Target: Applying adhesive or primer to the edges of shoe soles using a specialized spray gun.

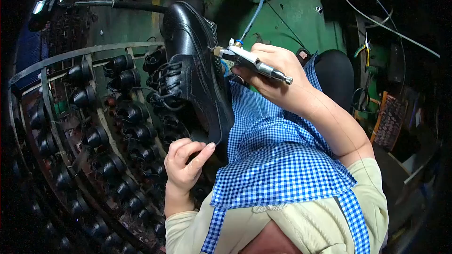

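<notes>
A black lace-up leather shoe [190, 77] is held on its side before me, toe pointing away and sole edge turned to the right. My left hand [186, 162] has its fingers curled at the heel end, thumb tip against the shoe's edge. In my right hand [275, 66] is a metal spray gun [252, 62], its nozzle pointing left, close to the shoe's sole edge. A blue air hose [254, 16] runs up and away from the gun. The fingers beneath the gun are partly hidden.
On the left, a curved metal rack [84, 51] holds several rows of black shoes [96, 136]. A lamp [44, 2] on a dark arm reaches in from the far left. Yellow-handled pliers [366, 51] hang at right. The floor [306, 4] is green; a blue checked apron [282, 164] covers my lap.
</notes>
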Tool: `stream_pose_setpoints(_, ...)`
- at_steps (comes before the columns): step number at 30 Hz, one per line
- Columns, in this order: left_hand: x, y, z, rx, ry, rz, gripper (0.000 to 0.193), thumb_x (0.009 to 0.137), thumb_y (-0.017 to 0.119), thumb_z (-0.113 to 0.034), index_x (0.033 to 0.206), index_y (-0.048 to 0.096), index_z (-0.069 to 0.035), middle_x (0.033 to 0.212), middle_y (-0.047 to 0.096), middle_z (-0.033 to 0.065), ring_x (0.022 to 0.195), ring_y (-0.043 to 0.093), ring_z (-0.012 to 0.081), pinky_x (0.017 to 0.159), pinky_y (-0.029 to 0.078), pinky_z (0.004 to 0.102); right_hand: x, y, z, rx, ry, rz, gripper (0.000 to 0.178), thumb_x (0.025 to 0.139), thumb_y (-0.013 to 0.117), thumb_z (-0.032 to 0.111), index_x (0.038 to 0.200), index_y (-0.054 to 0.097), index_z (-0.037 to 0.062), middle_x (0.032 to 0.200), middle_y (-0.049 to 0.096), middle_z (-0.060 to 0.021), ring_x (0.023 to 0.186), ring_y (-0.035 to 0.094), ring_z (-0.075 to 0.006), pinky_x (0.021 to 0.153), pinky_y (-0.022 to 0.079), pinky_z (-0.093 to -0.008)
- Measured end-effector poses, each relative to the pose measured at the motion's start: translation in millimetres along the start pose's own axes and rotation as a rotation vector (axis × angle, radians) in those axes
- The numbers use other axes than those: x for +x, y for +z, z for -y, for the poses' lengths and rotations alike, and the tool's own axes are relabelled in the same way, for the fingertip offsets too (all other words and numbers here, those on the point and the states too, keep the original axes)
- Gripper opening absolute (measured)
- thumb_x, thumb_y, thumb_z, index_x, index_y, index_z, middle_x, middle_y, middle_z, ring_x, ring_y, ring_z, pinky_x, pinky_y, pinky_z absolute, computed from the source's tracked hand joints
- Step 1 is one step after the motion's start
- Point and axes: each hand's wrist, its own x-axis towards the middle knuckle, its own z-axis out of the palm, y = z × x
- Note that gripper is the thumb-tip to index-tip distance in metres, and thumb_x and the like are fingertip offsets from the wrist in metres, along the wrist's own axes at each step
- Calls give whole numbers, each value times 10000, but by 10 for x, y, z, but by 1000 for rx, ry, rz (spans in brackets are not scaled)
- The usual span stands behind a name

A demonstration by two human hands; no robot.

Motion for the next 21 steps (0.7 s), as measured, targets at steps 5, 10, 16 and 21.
stream_pose_setpoints(5, 43, -21, -35, 18, 8, 18, 484, 622, 744, 32, 1053, 721, -188, 888, 597, 0, 821, 572, 193, 595, 513, 283, -127, 9, 57, -24, -44, -5, 159, 827, 709, 194, 788, 647, 53, 743, 609, -111, 682, 624, -302, 595, 510, -383)
stream_pose_setpoints(10, 53, -17, -25, 35, 20, 9, 518, 601, 723, 43, 1065, 721, -187, 891, 601, 3, 810, 580, 202, 597, 520, 282, -253, 43, 64, -8, -70, 32, 147, 800, 736, 98, 790, 607, 29, 710, 564, -94, 631, 591, -261, 563, 486, -346)
stream_pose_setpoints(16, 104, -51, -42, 26, 18, 38, 526, 595, 717, 43, 1071, 721, -180, 873, 612, 5, 802, 589, 205, 599, 520, 285, -359, 62, 111, 27, -109, 8, 170, 794, 745, 116, 765, 594, 44, 684, 537, -81, 611, 561, -251, 537, 470, -347)
stream_pose_setpoints(21, 202, -115, -49, 28, 44, 84, 473, 604, 720, 15, 1046, 729, -154, 841, 614, 18, 760, 606, 209, 607, 524, 288, -445, 31, 129, 17, -87, 73, 183, 781, 758, 147, 768, 606, 46, 688, 530, -71, 609, 554, -242, 527, 460, -351)
